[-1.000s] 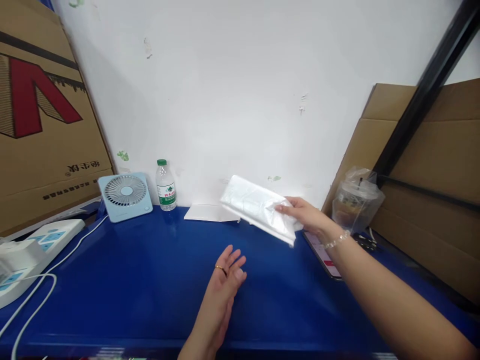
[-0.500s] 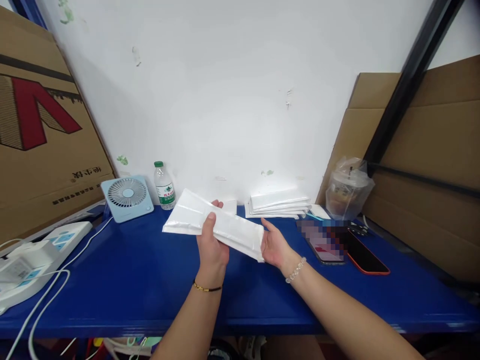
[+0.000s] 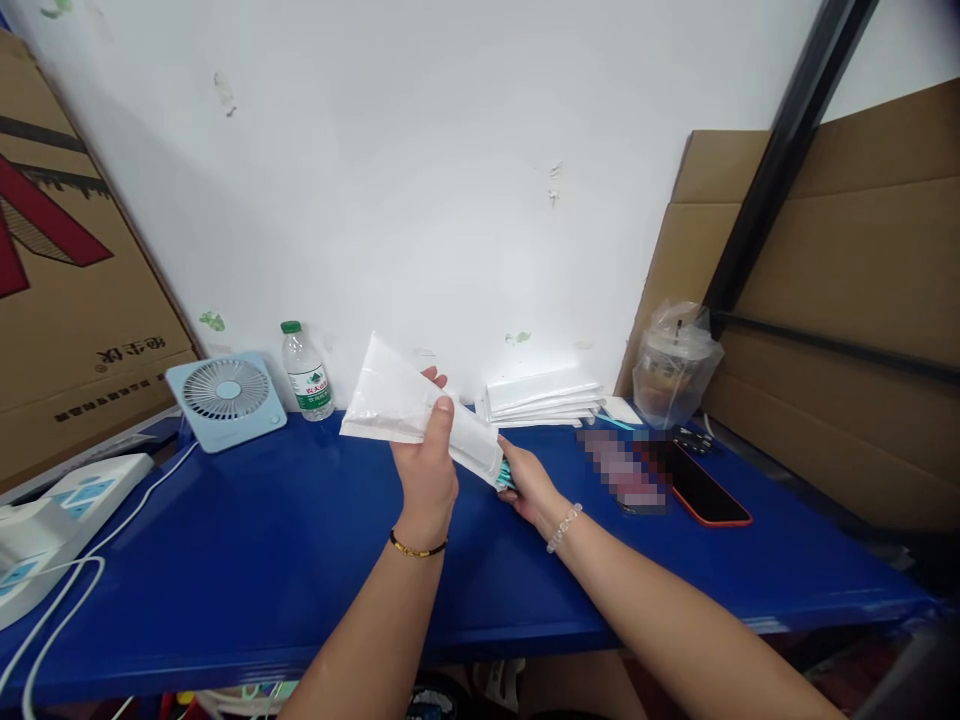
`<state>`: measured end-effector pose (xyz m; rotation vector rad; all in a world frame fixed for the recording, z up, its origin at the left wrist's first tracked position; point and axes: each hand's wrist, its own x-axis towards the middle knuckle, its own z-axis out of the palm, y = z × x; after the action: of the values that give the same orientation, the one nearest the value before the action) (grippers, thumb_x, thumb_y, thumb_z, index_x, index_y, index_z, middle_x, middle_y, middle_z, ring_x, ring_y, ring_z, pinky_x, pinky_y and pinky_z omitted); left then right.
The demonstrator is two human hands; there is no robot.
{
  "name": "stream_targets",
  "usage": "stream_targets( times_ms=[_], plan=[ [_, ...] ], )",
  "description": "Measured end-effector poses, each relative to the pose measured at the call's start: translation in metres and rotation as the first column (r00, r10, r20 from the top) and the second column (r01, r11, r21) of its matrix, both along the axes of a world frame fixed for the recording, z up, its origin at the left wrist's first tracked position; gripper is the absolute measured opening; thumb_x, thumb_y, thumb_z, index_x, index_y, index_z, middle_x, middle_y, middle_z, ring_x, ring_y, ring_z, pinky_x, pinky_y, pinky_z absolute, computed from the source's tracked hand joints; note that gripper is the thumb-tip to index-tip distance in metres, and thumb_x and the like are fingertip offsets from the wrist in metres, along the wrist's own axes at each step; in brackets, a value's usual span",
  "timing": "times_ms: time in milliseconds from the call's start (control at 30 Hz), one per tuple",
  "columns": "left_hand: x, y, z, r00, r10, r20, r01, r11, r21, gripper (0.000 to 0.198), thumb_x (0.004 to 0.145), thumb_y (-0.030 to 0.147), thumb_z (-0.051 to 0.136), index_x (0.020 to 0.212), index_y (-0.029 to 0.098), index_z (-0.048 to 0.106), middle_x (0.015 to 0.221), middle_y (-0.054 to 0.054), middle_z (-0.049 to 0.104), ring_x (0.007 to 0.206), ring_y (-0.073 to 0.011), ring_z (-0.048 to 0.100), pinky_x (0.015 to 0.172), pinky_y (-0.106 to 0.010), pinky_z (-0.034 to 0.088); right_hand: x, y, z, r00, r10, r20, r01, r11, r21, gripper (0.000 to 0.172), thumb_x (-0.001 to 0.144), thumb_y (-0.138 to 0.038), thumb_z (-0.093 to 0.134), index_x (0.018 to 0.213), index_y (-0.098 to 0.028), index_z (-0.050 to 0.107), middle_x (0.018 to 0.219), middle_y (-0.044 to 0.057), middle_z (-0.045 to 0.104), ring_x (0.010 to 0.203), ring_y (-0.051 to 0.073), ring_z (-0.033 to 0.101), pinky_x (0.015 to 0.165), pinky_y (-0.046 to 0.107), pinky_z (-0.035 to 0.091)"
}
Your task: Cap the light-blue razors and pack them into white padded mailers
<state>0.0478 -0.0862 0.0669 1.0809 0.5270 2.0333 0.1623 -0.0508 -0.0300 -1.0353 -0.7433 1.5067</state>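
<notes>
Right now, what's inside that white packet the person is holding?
At the end of the white packet nearest the right hand, some teal pieces show. Anything deeper inside is covered by its white wall, so I can't tell what is there.

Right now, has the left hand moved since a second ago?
Yes: judged against the standing bottle, the left hand has moved up the view, closer to it.

Blue-green contents (image 3: 506, 474) at white packet's (image 3: 388, 395) end: mostly hidden by packet and right hand (image 3: 531, 484), kind unclear. Left hand (image 3: 426, 468): most fingers behind packet. Towards table's (image 3: 300, 570) right end: phone (image 3: 626, 476) pixelated, screen unreadable. Near back right corner: black item (image 3: 693, 439) too small to tell. Left end: power strip (image 3: 112, 488), carton (image 3: 86, 345) cut off by picture's edge. Below front edge: clutter (image 3: 259, 697) cut off.
</notes>
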Motion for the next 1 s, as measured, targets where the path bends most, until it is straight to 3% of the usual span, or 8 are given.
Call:
stream_targets(
  times_ms=[100,233,300,400,467,633,833,1000],
  plan=[
    [0.0,-0.001,-0.002,1.0,0.012,0.017,-0.011,1.0,-0.008,0.04,0.079,0.032,0.063,0.116,0.021,0.056,0.127,-0.008,0.053,0.117,-0.0247,0.051,0.096,-0.034,0.044,-0.001,-0.001,0.002,0.994,-0.042,0.101,0.035,0.997,0.067,0.037,0.074,-0.053,0.06,0.069,-0.017,0.051,0.044,-0.006,0.043,0.03,0.005,0.032,0.026,0.015,0.018],
    [-0.007,0.001,-0.003,0.995,0.069,0.077,-0.07,0.998,0.006,0.037,0.079,0.031,0.062,0.115,0.021,0.056,0.125,-0.007,0.055,0.115,-0.0241,0.053,0.095,-0.035,0.046,0.012,0.006,0.005,0.94,-0.174,0.295,0.135,0.98,0.148,0.038,0.075,-0.054,0.055,0.064,-0.018,0.048,0.044,-0.006,0.04,0.031,0.006,0.033,0.028,0.019,0.019],
    [-0.018,0.004,-0.001,0.988,0.113,0.109,-0.114,0.993,0.008,0.034,0.079,0.031,0.062,0.111,0.02,0.059,0.123,-0.007,0.056,0.112,-0.0234,0.055,0.094,-0.035,0.047,0.028,0.013,0.004,0.816,-0.291,0.499,0.203,0.953,0.224,0.04,0.08,-0.054,0.047,0.063,-0.018,0.049,0.044,-0.005,0.04,0.034,0.008,0.035,0.032,0.02,0.023],
    [-0.041,0.01,0.002,0.971,0.174,0.166,-0.174,0.985,-0.014,0.031,0.078,0.029,0.063,0.108,0.02,0.06,0.121,-0.006,0.057,0.11,-0.0222,0.056,0.094,-0.036,0.048,0.053,0.023,0.0,0.384,-0.434,0.815,0.207,0.901,0.382,0.048,0.087,-0.051,0.034,0.056,-0.018,0.05,0.046,-0.002,0.045,0.042,0.011,0.042,0.042,0.023,0.029],
    [-0.055,0.014,0.002,0.957,0.216,0.194,-0.214,0.976,-0.034,0.034,0.077,0.028,0.062,0.11,0.021,0.058,0.119,-0.005,0.058,0.109,-0.021,0.057,0.094,-0.036,0.048,0.062,0.026,-0.003,0.216,-0.448,0.867,0.167,0.892,0.42,0.049,0.088,-0.048,0.035,0.052,-0.018,0.05,0.05,0.002,0.051,0.05,0.014,0.048,0.049,0.024,0.03],
    [-0.064,0.016,-0.007,0.972,0.209,0.107,-0.207,0.978,-0.022,0.033,0.078,0.03,0.062,0.109,0.02,0.059,0.119,-0.007,0.058,0.107,-0.0213,0.058,0.092,-0.035,0.049,0.048,0.021,-0.007,0.109,-0.391,0.914,0.107,0.919,0.38,0.045,0.088,-0.047,0.039,0.061,-0.018,0.059,0.061,0.006,0.062,0.063,0.019,0.057,0.058,0.026,0.032],
    [-0.047,0.013,-0.009,0.994,0.097,-0.048,-0.095,0.995,0.032,0.039,0.075,0.033,0.066,0.11,0.019,0.058,0.112,-0.009,0.062,0.099,-0.0227,0.062,0.082,-0.035,0.052,0.028,0.011,-0.004,-0.169,-0.315,0.934,-0.038,0.949,0.313,0.045,0.093,-0.043,0.03,0.075,-0.021,0.065,0.085,0.006,0.065,0.084,0.019,0.057,0.063,0.026,0.035],
    [-0.038,0.016,-0.005,0.992,0.056,-0.114,-0.05,0.997,0.055,0.036,0.073,0.034,0.069,0.104,0.018,0.06,0.104,-0.008,0.065,0.094,-0.023,0.064,0.082,-0.037,0.052,0.028,0.01,-0.006,-0.225,-0.342,0.912,-0.074,0.94,0.334,0.041,0.093,-0.045,0.033,0.08,-0.021,0.064,0.091,0.007,0.061,0.089,0.02,0.051,0.067,0.027,0.036]
  ],
)
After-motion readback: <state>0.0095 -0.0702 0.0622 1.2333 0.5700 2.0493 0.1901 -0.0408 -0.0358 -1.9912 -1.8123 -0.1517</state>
